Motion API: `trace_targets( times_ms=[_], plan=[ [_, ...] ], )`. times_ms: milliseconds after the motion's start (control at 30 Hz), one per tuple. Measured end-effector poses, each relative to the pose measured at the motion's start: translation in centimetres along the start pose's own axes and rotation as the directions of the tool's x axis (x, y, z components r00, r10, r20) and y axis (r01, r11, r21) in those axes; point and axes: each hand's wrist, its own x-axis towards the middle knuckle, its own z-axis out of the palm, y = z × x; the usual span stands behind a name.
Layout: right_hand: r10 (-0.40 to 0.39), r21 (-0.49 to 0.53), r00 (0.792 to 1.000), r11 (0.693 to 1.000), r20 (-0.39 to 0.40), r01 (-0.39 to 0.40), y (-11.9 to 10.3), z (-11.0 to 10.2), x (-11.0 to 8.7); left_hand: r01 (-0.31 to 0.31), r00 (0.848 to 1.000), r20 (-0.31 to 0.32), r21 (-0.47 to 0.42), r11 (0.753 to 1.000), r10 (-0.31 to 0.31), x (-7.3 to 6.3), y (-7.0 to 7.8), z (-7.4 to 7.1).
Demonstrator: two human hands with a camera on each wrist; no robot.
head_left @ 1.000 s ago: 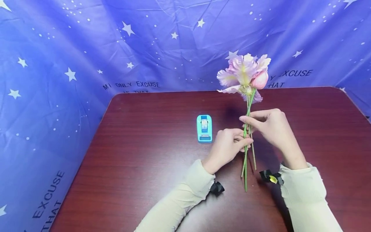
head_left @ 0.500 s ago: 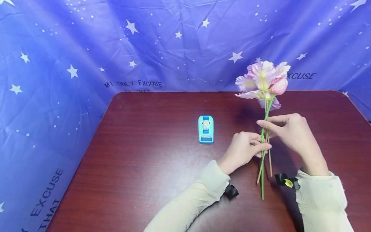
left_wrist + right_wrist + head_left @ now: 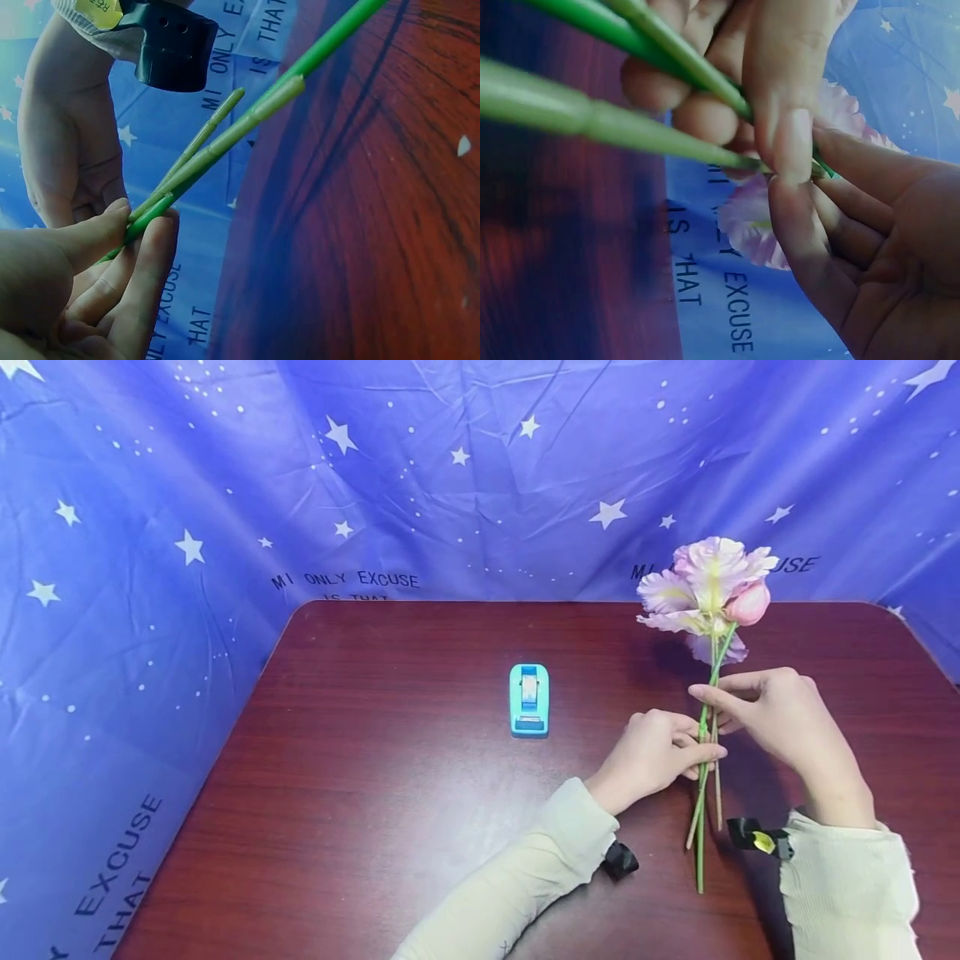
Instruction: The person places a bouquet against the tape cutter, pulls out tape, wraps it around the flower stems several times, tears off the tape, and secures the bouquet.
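Note:
Both hands hold a small bunch of artificial flowers over the right side of the table. A pale purple ruffled bloom (image 3: 712, 581) and a pink bud (image 3: 748, 603) top the bunch. Its green stems (image 3: 701, 827) cross and spread apart at the lower ends. My left hand (image 3: 652, 752) pinches the stems between thumb and fingers around their middle. Just above it, my right hand (image 3: 787, 718) pinches them from the other side. In the left wrist view the stems (image 3: 217, 146) run out past the left thumb. Fingers of both hands hide part of the stems in the right wrist view.
A light blue tape dispenser (image 3: 529, 700) stands on the dark red wooden table (image 3: 360, 735), left of the hands. A blue curtain (image 3: 450, 510) with white stars and lettering hangs behind and to the left. Black straps (image 3: 621, 860) hang at both cuffs.
Both hands and the flowers have shifted right and slightly lower in the head view. Both hands keep their grip on the stems. The tape dispenser stays put.

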Motion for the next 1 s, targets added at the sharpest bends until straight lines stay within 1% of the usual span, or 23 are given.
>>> trace_targets(
  times_ms=[133, 233, 333, 567, 767, 900, 1000],
  plan=[
    [0.006, -0.01, 1.0, 1.0, 0.031, -0.006, 1.0, 0.5, 0.2, 0.036, 0.999, 0.012, -0.046, 0.998, -0.035, 0.2, -0.1, 0.9],
    [0.015, -0.003, 0.998, 1.0, 0.063, -0.014, 1.5, 1.0, 0.3, 0.098, 0.995, 0.004, -0.097, 0.991, -0.098, 0.3, -0.2, 1.7],
    [0.032, 0.019, 0.994, 0.999, 0.105, -0.035, 1.9, 1.4, 0.4, 0.15, 0.989, -0.002, -0.112, 0.982, -0.151, 0.3, -0.2, 2.3],
    [0.062, 0.008, 0.991, 0.998, 0.12, -0.063, 2.9, 1.5, 0.6, 0.19, 0.981, -0.007, -0.132, 0.973, -0.193, 1.0, 0.0, 3.5],
    [0.043, -0.013, 0.987, 0.999, 0.158, -0.042, 3.7, 1.7, 0.7, 0.248, 0.968, 0.018, -0.199, 0.948, -0.249, 1.3, 0.4, 4.3],
    [0.048, -0.026, 0.976, 0.999, 0.212, -0.043, 4.3, 1.8, 0.6, 0.269, 0.963, 0.029, -0.182, 0.946, -0.269, 1.3, 0.6, 4.9],
    [0.065, -0.035, 0.968, 0.998, 0.244, -0.058, 4.6, 1.7, 0.8, 0.275, 0.961, 0.01, -0.128, 0.953, -0.276, 1.4, 0.7, 5.1]
  ],
)
